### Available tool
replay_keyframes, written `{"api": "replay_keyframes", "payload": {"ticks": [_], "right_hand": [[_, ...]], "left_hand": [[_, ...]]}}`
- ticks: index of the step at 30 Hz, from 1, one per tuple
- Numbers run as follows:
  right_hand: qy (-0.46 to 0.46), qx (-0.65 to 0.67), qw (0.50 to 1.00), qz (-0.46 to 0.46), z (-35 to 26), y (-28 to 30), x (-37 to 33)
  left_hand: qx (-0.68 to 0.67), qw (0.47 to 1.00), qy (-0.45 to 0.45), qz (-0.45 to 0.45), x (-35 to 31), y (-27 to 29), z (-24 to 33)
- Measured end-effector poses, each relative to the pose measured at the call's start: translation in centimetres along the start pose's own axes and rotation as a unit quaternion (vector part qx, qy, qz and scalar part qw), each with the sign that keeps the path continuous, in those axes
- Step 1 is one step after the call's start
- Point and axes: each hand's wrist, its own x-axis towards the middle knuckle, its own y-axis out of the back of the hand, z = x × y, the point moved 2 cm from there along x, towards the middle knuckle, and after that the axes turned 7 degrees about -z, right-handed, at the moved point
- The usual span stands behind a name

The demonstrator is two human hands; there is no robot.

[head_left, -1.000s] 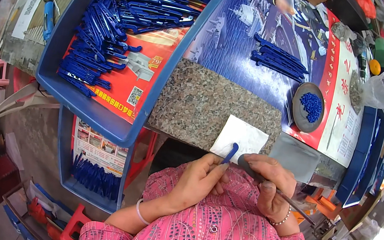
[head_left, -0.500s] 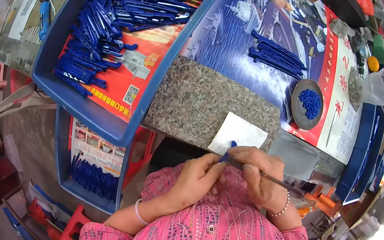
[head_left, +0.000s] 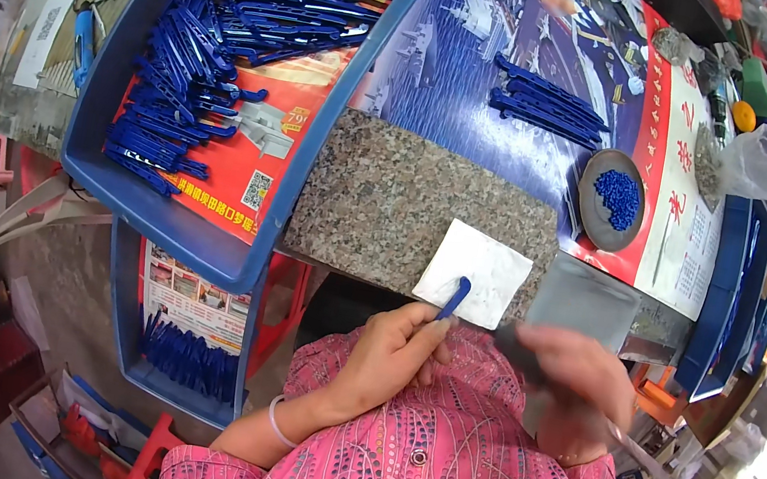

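In my left hand (head_left: 390, 352), pinched between thumb and fingers, is a slender blue plastic piece (head_left: 458, 298). Its rounded tip lies over the near part of a white square pad (head_left: 492, 258) on the granite slab (head_left: 423, 185). My right hand (head_left: 578, 379) is to the right of the pad, apart from the blue piece and smeared by motion. It grips a slim dark metal tool (head_left: 637, 455), whose shaft shows beyond the wrist; its exact kind is unclear.
A blue tray (head_left: 300, 165) full of slender blue pieces stands at the left, with a lower blue bin (head_left: 122, 318) below. On the printed sheet lie a row of blue pieces (head_left: 548, 105) and a round dish (head_left: 593, 229) of blue beads. A plastic bag (head_left: 761, 166) is far right.
My right hand has swung right with the metal tool, away from the blue piece. My left hand stays nearly in place, and more of the blue piece now shows.
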Motion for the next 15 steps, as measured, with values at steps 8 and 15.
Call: {"api": "replay_keyframes", "payload": {"ticks": [8,15], "right_hand": [[-0.007,-0.12,0.975,-0.188,3.4,-3.4,2.2],[-0.091,-0.114,0.983,-0.115,3.1,-1.0,1.7]], "left_hand": [[0.011,1.0,-0.014,0.0,0.1,-0.2,0.6],[-0.004,1.0,0.019,-0.017,0.1,0.1,0.4]]}}
